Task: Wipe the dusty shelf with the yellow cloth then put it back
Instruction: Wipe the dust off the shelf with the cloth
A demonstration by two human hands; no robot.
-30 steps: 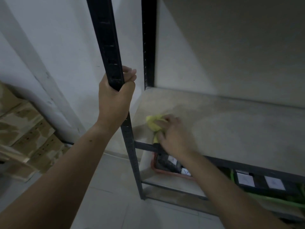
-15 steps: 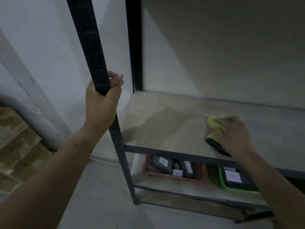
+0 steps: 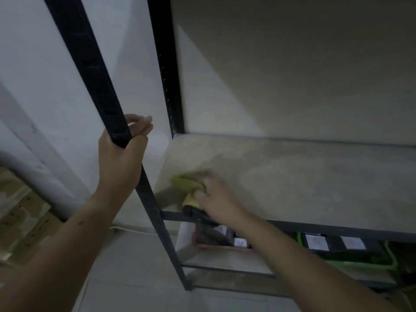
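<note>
Two hands show in the head view. The left hand [image 3: 121, 158] wraps fingers and thumb round the front post [image 3: 90, 70] of the rack, above shelf level. The right hand [image 3: 216, 199] lies on the shelf [image 3: 304, 183] near its front left corner. Its fingers are bent over the bunched yellow cloth [image 3: 184, 182], holding it down on the dusty board. I read this as a grip, though the fingers are blurred. The cloth sits between the right hand and the front post, close to the shelf's front rail. A dark piece [image 3: 193, 211] shows under the right hand at the rail; I cannot tell what it is. The rear post [image 3: 166, 70] stands against the wall [image 3: 292, 64] at the shelf's back left corner. On the tier below, a red tray [image 3: 216, 246] sits left of a green tray [image 3: 391, 264]. Both hold dark items with white labels [image 3: 316, 242]. Pale boards [image 3: 20, 221] lie at far left. A white cable [image 3: 130, 229] runs along the floor by the wall.
</note>
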